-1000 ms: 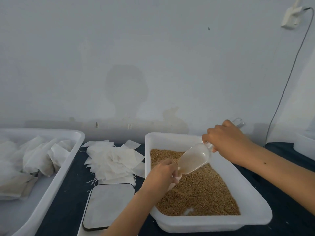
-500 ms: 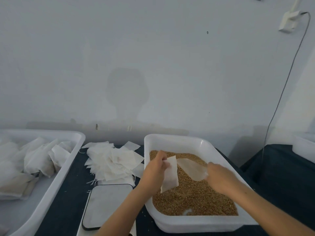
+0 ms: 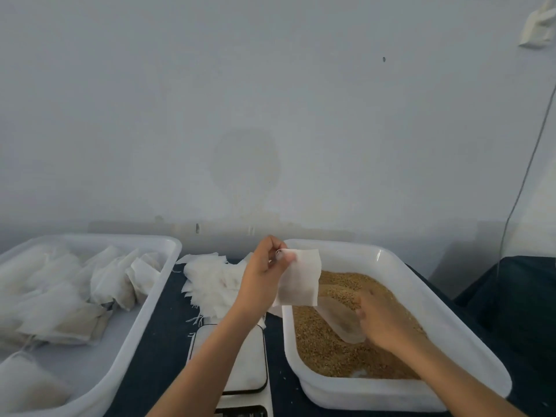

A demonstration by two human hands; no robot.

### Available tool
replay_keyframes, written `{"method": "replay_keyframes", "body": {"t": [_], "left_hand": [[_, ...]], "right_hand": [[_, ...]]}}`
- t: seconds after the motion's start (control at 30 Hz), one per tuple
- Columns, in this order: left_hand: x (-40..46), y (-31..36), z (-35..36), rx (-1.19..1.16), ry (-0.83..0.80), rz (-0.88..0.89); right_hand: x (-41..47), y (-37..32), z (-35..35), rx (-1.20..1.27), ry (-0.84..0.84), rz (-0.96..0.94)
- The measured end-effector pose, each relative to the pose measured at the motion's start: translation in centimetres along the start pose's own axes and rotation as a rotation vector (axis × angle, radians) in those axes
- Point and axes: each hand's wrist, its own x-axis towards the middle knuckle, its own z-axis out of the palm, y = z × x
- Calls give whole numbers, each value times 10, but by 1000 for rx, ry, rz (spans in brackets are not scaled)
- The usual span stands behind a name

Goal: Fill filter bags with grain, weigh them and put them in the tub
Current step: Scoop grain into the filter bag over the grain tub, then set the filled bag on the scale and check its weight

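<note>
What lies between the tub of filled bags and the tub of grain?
In the head view, a pile of empty bags and, nearer, the scale lie on the dark table.

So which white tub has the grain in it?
The right tub, under the right hand with the scoop. The left tub holds only filled bags.

The one camera sits on my head and looks forward and slightly down across the bench (image 3: 168, 341) toward the pale wall (image 3: 270, 115) behind it, which fills the upper half of the view. It is near enough that my forearms enter from the bottom edge. The bench's back edge meets the wall about midway down. The wide lens bends the white tub (image 3: 156, 266) at the left edge and the grain tub (image 3: 391, 257) at the right.
</note>
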Motion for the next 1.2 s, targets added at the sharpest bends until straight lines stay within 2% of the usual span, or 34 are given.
{"method": "replay_keyframes", "body": {"t": [0.07, 0.13, 0.17, 0.23, 0.37, 0.7, 0.87, 1.07, 1.2], "left_hand": [[-1, 7, -15, -1, 4, 41], [-5, 10, -28, 4, 17, 69], [-7, 11, -35, -2, 31, 75], [-14, 9, -47, -16, 59, 75], [-31, -5, -70, -12, 105, 18], [-47, -63, -92, 134, 224, -146], [-50, -88, -87, 169, 189, -209], [-50, -103, -96, 219, 112, -149], [-55, -112, -103, 156, 115, -171]], "right_hand": [[-5, -26, -16, 427, 64, -95], [-16, -60, -29, 897, -6, -171], [-21, -76, -32, 1049, -55, -198], [-26, -104, -28, 1192, -82, -223], [-31, -145, -9, 1160, 71, -188], [-28, -181, 62, 877, 182, -122], [-19, -170, 88, 789, 191, -144], [-11, -165, 100, 632, 229, -194], [-4, -157, 108, 760, 162, -147]]}}
